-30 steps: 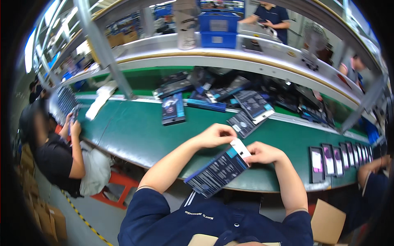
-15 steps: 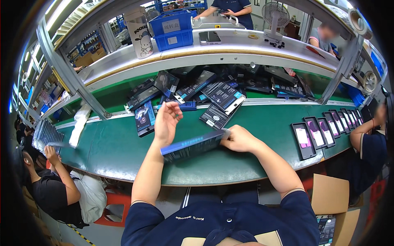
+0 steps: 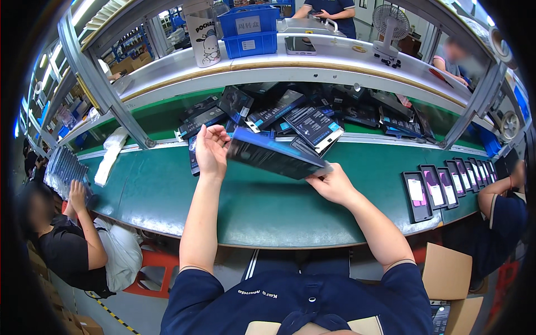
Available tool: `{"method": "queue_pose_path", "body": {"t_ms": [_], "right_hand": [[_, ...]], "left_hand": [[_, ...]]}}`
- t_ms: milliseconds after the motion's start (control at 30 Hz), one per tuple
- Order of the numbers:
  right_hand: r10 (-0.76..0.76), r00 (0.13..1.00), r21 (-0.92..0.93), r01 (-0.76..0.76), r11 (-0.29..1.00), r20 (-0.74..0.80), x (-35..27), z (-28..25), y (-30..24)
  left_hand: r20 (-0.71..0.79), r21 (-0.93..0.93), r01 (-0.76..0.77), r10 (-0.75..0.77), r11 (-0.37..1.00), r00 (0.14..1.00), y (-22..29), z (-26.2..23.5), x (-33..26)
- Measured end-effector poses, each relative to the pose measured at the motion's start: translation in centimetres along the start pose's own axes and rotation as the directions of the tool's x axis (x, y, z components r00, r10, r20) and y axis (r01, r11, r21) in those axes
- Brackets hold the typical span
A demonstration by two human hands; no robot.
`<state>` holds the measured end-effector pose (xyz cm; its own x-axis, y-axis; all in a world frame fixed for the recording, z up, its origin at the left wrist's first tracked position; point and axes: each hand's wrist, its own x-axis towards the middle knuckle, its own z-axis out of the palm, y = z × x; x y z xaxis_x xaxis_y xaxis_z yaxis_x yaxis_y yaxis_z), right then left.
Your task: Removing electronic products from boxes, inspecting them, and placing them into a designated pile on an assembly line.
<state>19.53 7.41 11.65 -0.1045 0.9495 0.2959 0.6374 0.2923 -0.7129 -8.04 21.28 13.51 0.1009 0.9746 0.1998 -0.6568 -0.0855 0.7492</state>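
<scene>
A thin dark retail box with a blue edge (image 3: pixel 276 157) is held above the green table, slightly blurred by motion. My right hand (image 3: pixel 334 184) grips its lower right corner between thumb and fingers. Beside the box's left end is my left hand (image 3: pixel 212 153), palm turned toward it and fingers apart and loosely bent; whether it touches the box is hard to make out. Behind the held box lies a heap of similar dark boxes (image 3: pixel 315 128), and it partly covers some of them.
Open black trays with white and pink contents (image 3: pixel 417 196) line the table's right side. A white bundle (image 3: pixel 110 156) and a stack of clear plastic trays (image 3: pixel 64 173) lie left. Above the heap runs a shelf (image 3: pixel 167 66). Co-workers sit at both sides; an open carton (image 3: pixel 446 272) stands lower right.
The held box has swung so its left end is raised and its right end lowered. My left hand has come level with that left end. The whole view has shifted slightly.
</scene>
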Motion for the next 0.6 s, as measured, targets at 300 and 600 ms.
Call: {"method": "queue_pose_path", "body": {"t_ms": [300, 600], "right_hand": [[0.147, 0.985, -0.408, -0.099, 0.908, 0.087, -0.1, 0.0, 0.6], [0.133, 0.991, 0.065, -0.131, 0.989, -0.025, 0.3, -0.3, 1.4]], "left_hand": [[0.022, 0.044, 0.001, -0.002, 0.999, 1.0, 0.1, 0.3, -0.4], [0.038, 0.108, -0.013, 0.009, 0.994, 0.999, -0.3, 0.5, -0.5]]}}
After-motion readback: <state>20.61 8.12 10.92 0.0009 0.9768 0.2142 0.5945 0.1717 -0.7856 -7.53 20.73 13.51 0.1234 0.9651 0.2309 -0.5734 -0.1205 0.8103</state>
